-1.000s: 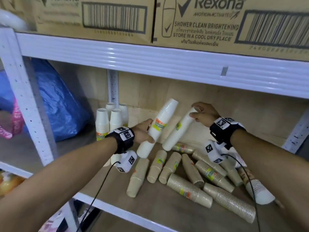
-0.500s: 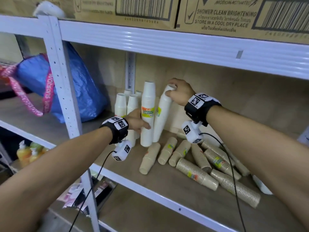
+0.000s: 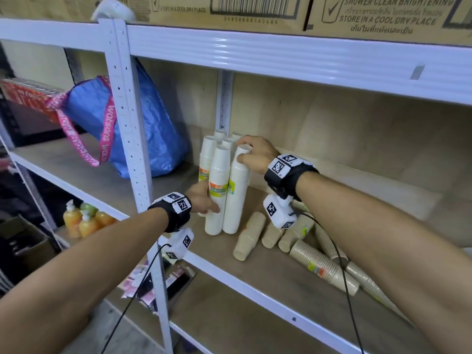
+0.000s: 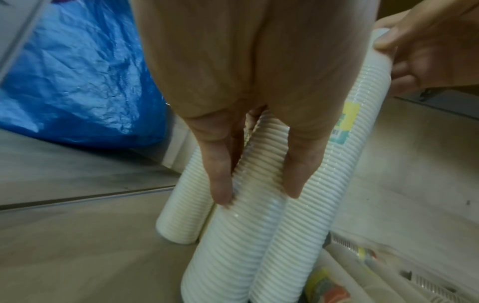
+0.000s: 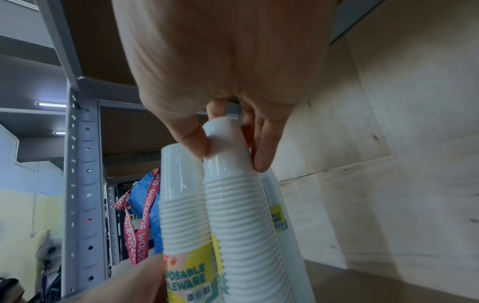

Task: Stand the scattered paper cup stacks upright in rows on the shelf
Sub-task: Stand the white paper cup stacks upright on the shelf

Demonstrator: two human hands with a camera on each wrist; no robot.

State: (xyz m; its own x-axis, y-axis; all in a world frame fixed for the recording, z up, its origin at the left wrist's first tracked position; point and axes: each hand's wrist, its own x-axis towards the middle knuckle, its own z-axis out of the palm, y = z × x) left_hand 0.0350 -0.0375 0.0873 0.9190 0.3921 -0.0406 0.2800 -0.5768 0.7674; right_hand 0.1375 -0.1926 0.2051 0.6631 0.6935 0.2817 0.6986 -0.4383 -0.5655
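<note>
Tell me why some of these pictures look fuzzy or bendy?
Head view: the wide lens bends the shelf rail; mostly sharp. Left wrist view: the left hand sits so close that it blurs, and the brown cups smear. Right wrist view: soft throughout, with shine streaks on the white cups.

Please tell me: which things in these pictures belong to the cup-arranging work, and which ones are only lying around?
Belong to the job:
- two tall white paper cup stacks, held by the left hand and right hand
- upright white stacks behind
- brown paper cup stacks lying down
- wooden shelf board

Just lying about:
- blue woven bag
- cardboard boxes above
- orange bottles below
</note>
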